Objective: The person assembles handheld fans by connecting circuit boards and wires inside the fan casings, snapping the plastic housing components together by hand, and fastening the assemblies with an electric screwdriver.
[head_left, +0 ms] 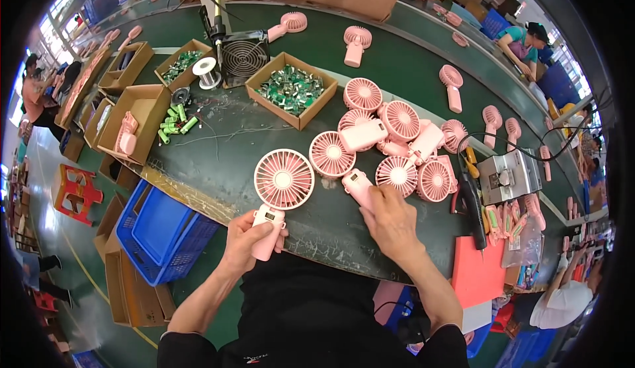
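Observation:
In my left hand (pixel 246 241) is a pink handheld fan (pixel 284 179), its round grille up and its handle, with a small dark display, under my thumb. My right hand (pixel 391 221) is closed round the handle of a second pink fan (pixel 358 184), which lies at the near edge of a heap of fans. That fan's head points toward the round grille (pixel 333 154) beside it, but I cannot tell whether the two are joined. The heap of pink fans (pixel 399 121) spreads over the bench just beyond my right hand.
A cardboard box of green circuit boards (pixel 291 90), a solder spool (pixel 206 72) and a black blower fan (pixel 243 58) stand at the back. Green battery cells (pixel 177 120) lie left. An electric screwdriver (pixel 472 203) hangs at right. Beyond runs a green conveyor (pixel 410 57) carrying fans.

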Demonstrator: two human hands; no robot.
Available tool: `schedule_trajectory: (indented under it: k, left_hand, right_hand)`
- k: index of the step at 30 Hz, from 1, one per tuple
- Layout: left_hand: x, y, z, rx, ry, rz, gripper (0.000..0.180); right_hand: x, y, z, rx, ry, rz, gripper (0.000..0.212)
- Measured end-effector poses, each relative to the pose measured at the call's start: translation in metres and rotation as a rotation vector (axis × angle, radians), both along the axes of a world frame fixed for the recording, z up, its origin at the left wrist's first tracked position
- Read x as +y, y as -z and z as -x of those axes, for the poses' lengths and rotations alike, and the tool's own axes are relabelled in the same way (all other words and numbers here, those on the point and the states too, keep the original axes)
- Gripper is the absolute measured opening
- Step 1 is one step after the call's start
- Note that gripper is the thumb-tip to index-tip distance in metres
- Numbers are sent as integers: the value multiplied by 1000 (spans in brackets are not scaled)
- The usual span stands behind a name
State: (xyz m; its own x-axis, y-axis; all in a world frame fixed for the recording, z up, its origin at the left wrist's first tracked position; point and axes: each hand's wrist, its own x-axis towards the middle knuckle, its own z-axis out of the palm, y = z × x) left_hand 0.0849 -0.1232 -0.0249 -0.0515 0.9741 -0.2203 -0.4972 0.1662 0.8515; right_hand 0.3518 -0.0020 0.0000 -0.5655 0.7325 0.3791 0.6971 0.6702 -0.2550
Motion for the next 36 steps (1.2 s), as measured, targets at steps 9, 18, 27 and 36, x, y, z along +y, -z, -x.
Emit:
schedule_trajectory:
  k: [9, 18, 27, 36]
  left_hand:
    - [9, -14, -14, 22, -66, -12, 25]
    - [23, -22, -30, 98, 0, -34, 24]
    - [39, -19, -44, 330, 383, 32, 24]
    - [40, -13, -57, 46, 520, 87, 29]
  right_hand:
    - [14, 11, 25, -150, -106, -122, 47]
    - [47, 16, 41, 183, -179, -159, 35]
    - [12, -24, 11, 982, 18, 997, 40]
    - [4, -24, -9, 936, 125, 1025, 35]
